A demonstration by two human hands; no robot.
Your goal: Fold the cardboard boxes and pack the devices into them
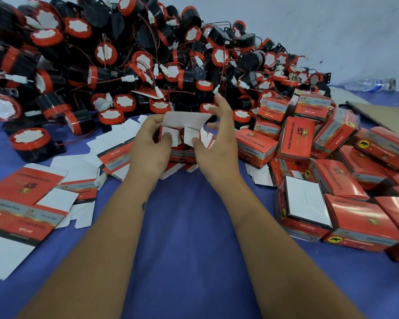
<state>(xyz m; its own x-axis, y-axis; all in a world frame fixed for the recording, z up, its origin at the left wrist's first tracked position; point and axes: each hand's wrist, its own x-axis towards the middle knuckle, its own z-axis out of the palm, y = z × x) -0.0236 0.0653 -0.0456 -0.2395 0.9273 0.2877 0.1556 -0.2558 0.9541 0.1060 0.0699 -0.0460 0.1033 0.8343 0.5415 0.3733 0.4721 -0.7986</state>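
Flat boxes (25,203): unfolded red and white cardboard blanks, spread over the left of the blue table (189,226), some overlapping.
Devices (124,56): a big heap of black horns with red rims, white faces and thin wires, piled across the far left and middle of the table, against the wall.
Left hand (151,143): fingers curled round the left side of the box in progress, thumb pressing one small white flap inward.
Box in progress (184,137): held up between both hands in the middle, its open end facing the camera, long white top flap standing up; something dark seems to sit inside, but the view is too blurred to be sure.
Right hand (217,143): thumb on the other small flap, forefinger raised straight, remaining fingers behind the box.
Packed boxes (346,185): closed red cartons heaped on the right.
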